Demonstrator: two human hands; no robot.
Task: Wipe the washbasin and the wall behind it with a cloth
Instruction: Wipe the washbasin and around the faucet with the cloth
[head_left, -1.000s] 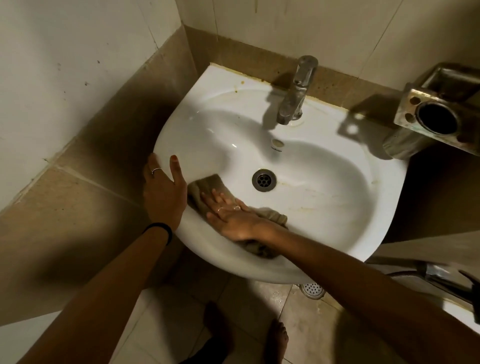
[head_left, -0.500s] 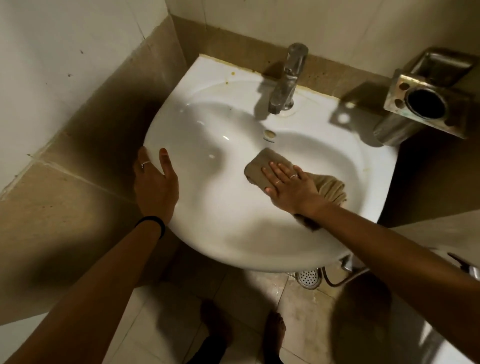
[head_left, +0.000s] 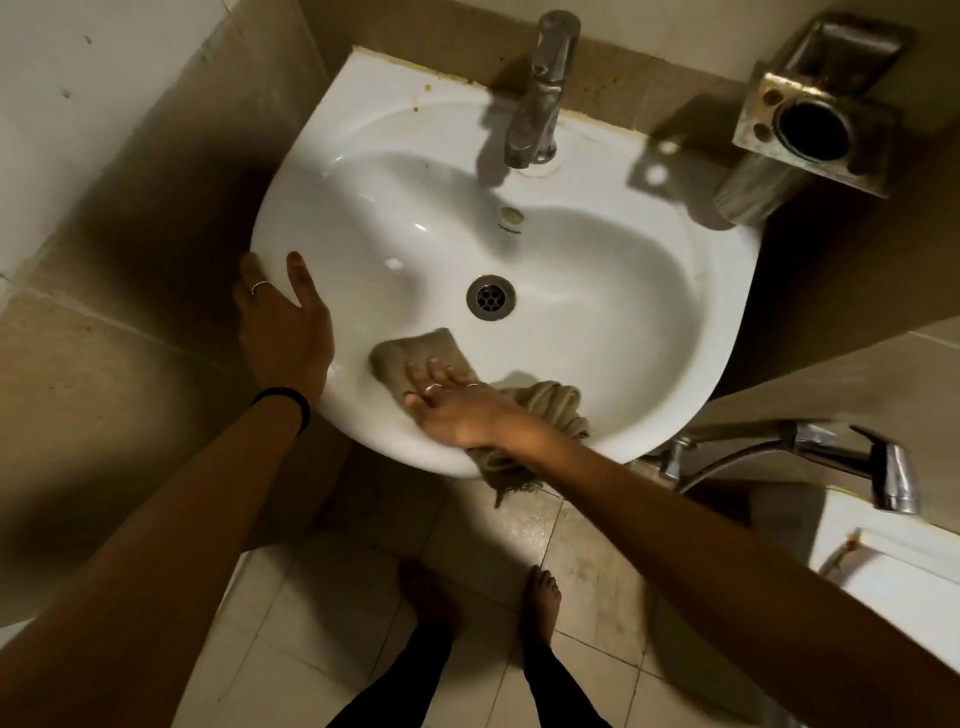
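A white washbasin (head_left: 613, 322) hangs in a tiled corner, with a round metal drain (head_left: 490, 298) at its middle. My right hand (head_left: 457, 405) lies flat, fingers spread, on a beige cloth (head_left: 415, 353) pressed to the near inner slope of the bowl; the cloth's bunched end (head_left: 556, 405) trails over the front rim. My left hand (head_left: 285, 322) rests open on the basin's left rim, thumb inside the bowl. The wall (head_left: 649, 78) behind the basin has a brown tile band with stains along the joint.
A chrome tap (head_left: 540, 93) stands at the back of the basin. A metal holder (head_left: 810, 130) is fixed to the wall at upper right. A spray hose and second tap (head_left: 857, 462) sit low on the right. My bare feet (head_left: 540, 597) stand on the tiled floor.
My right hand has slid the cloth from right of the drain back to the near left side of the bowl. The drain is uncovered again. My left hand stays on the rim.
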